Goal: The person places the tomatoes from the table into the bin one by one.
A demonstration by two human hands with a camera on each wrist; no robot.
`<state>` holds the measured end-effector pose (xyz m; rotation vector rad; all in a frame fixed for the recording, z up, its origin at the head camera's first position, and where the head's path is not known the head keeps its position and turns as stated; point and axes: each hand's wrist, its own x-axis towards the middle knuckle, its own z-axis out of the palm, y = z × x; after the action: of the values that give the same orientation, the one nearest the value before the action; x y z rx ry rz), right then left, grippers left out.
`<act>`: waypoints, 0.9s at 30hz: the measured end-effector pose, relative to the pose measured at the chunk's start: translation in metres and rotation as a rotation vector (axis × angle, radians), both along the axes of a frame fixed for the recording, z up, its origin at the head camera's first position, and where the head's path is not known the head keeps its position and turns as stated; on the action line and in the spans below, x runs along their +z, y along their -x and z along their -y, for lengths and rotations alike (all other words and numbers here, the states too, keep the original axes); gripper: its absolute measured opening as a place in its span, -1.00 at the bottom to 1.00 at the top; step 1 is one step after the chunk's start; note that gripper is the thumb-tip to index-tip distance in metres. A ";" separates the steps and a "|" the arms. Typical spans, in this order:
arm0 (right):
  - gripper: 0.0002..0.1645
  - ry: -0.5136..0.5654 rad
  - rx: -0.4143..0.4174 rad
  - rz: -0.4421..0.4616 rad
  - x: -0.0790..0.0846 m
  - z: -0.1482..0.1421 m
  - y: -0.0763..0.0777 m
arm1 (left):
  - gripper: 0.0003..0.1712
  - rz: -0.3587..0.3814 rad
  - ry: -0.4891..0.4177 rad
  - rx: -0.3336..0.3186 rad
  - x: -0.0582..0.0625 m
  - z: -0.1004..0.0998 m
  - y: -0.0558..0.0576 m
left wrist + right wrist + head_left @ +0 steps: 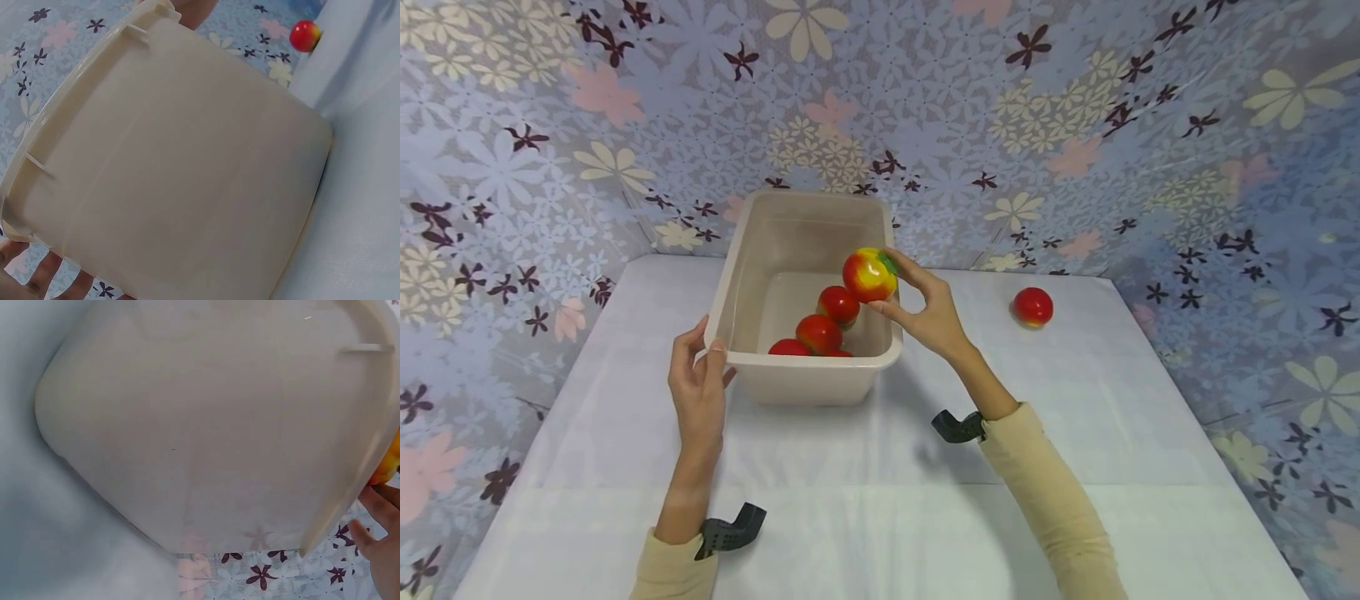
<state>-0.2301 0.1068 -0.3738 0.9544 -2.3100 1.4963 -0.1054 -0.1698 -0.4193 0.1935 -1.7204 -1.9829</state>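
Note:
A beige plastic bin [801, 382] stands on the table, and several red toy fruits [818, 334] lie inside near its front right. My left hand [697, 392] grips the bin's front left corner, thumb on the rim and fingers along the outside. Over the bin's right side, my right hand [931, 312] pinches a red-and-yellow toy fruit [867, 276] with a green leaf between thumb and fingers. The right wrist view has that hand [381, 531] beside the rim, with the fruit partly hidden behind it. The front wall hides parts of the lowest fruits.
Another red toy fruit [1033, 307] rests on the table to the right of the bin. A white cloth [820, 533] covers the table. Flower-patterned fabric [940, 125] hangs behind it and at the sides.

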 end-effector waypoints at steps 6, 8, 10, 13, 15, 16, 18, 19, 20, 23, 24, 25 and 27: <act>-0.17 -0.041 -0.010 0.022 -0.005 -0.002 0.003 | -0.54 0.013 0.002 -0.015 0.000 -0.002 0.001; -0.17 -0.066 -0.011 0.027 -0.005 0.000 0.005 | -0.54 0.004 0.004 -0.014 -0.001 -0.001 0.002; -0.17 -0.095 -0.006 0.027 -0.003 0.002 0.005 | -0.54 -0.002 0.008 -0.010 -0.001 -0.001 0.002; -0.20 -0.132 0.006 0.042 0.008 0.008 -0.002 | -0.54 -0.010 0.011 -0.007 -0.001 0.000 0.001; -0.22 -0.142 0.012 0.054 0.017 0.011 -0.009 | -0.54 -0.013 0.014 -0.008 0.000 0.000 0.001; -0.22 -0.143 0.018 0.061 0.020 0.012 -0.012 | -0.54 -0.016 0.013 -0.008 0.000 0.001 0.001; -0.24 -0.137 0.031 0.062 0.026 0.013 -0.018 | -0.53 -0.018 0.015 -0.004 0.000 0.001 0.001; -0.25 -0.134 0.037 0.055 0.026 0.013 -0.017 | -0.53 -0.017 0.015 -0.002 0.000 0.001 0.001; -0.26 -0.129 0.043 0.044 0.025 0.013 -0.017 | -0.53 -0.016 0.014 -0.001 0.000 0.001 0.001; -0.27 -0.111 0.049 0.013 0.014 0.010 -0.008 | -0.54 -0.014 0.016 -0.002 0.000 0.001 0.001; -0.28 -0.102 0.046 0.001 0.009 0.009 -0.004 | -0.53 -0.013 0.017 -0.005 0.000 0.002 0.001; -0.27 -0.095 0.043 -0.006 0.004 0.007 0.000 | -0.53 -0.015 0.018 -0.009 0.000 0.002 0.001; -0.27 -0.079 0.035 -0.012 -0.006 0.003 0.006 | -0.53 -0.015 0.021 -0.009 -0.001 0.002 0.001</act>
<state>-0.2365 0.1034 -0.3798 1.0268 -2.3716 1.4179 -0.1060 -0.1713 -0.4199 0.1637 -1.7348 -1.9672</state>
